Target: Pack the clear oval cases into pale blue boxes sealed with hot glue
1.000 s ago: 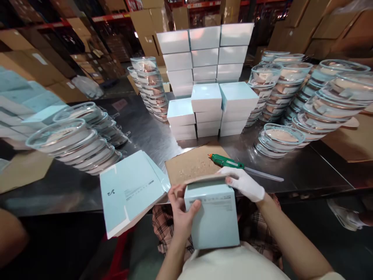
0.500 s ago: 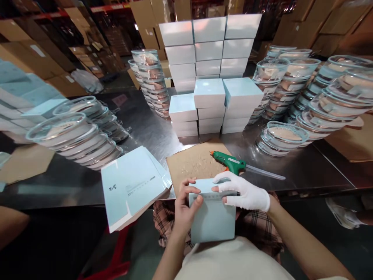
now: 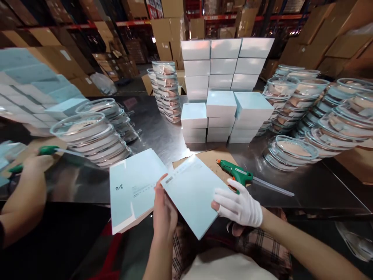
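Observation:
A flat light blue carton point(image 3: 194, 190), with small print and a barcode near one end, is held tilted above the front edge of the table. My bare left hand point(image 3: 164, 208) grips its left edge, the thumb hidden behind it. On the right edge, my right hand point(image 3: 236, 204), in a white glove with bare fingertips, is closed with its fingers over the face. Just beyond my right hand, a green glue gun point(image 3: 237, 171) with a clear glue stick lies on a brown cardboard sheet point(image 3: 210, 157). A stack of similar flat cartons point(image 3: 131, 198) overhangs the table edge at left.
White and light blue boxes point(image 3: 220, 105) stand stacked at the back of the metal table point(image 3: 154, 136). Round clear-lidded containers point(image 3: 90, 132) pile up on both sides. At far left, a co-worker's hand point(image 3: 35, 161) holds another green glue gun point(image 3: 48, 150).
The carton has turned and tilted, bringing its barcode end to the upper left. My left hand has moved left along with it. A co-worker's hand with a glue gun has appeared at left.

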Available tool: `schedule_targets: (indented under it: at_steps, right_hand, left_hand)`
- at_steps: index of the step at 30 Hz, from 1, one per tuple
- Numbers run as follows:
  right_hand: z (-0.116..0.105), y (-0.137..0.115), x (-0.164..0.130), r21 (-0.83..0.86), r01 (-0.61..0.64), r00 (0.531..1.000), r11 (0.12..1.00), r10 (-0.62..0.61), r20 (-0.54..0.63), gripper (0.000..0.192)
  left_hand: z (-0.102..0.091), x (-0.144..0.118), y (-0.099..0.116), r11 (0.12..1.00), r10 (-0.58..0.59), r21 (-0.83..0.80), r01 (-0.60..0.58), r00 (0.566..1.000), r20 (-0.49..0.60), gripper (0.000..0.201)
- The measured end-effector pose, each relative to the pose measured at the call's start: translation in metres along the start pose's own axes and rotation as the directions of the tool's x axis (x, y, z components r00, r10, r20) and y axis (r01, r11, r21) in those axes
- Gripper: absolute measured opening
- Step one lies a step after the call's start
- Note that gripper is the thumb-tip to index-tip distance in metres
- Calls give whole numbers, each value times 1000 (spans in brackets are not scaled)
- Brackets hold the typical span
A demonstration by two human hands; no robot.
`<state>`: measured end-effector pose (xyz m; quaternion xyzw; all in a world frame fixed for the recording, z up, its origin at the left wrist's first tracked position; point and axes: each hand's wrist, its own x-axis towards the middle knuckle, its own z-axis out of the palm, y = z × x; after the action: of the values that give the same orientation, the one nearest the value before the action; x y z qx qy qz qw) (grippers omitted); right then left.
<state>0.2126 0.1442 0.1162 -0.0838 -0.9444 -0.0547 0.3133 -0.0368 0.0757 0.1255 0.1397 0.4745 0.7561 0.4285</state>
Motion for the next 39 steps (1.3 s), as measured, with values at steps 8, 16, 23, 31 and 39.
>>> schedule_targets:
  at_steps: [8, 16, 23, 31, 39]
  right_hand:
    - [-24, 129, 186, -290, -231, 969, 929, 245, 14, 59]
    - [14, 224, 255, -544, -354, 830, 760, 524, 193, 50]
    - [26, 228, 251, -548, -424, 813, 721, 570, 121, 51]
    - [20, 227, 241, -471, -443, 836, 762, 541, 88, 63]
    - [9, 179, 164, -401, -262, 962, 878, 270, -36, 42]
  left_hand:
    - [-32, -8, -20, 924, 327, 230, -307, 943, -56, 77]
    - [-72, -19, -14, 825, 484, 409, -390, 861, -155, 56]
    - [-81, -9, -1, 808, 547, 409, -425, 800, -248, 48]
    - [-84, 9, 16, 635, 621, 683, -361, 764, -174, 68]
    - [-131, 80, 79, -32, 438, 978, 208, 882, -173, 101]
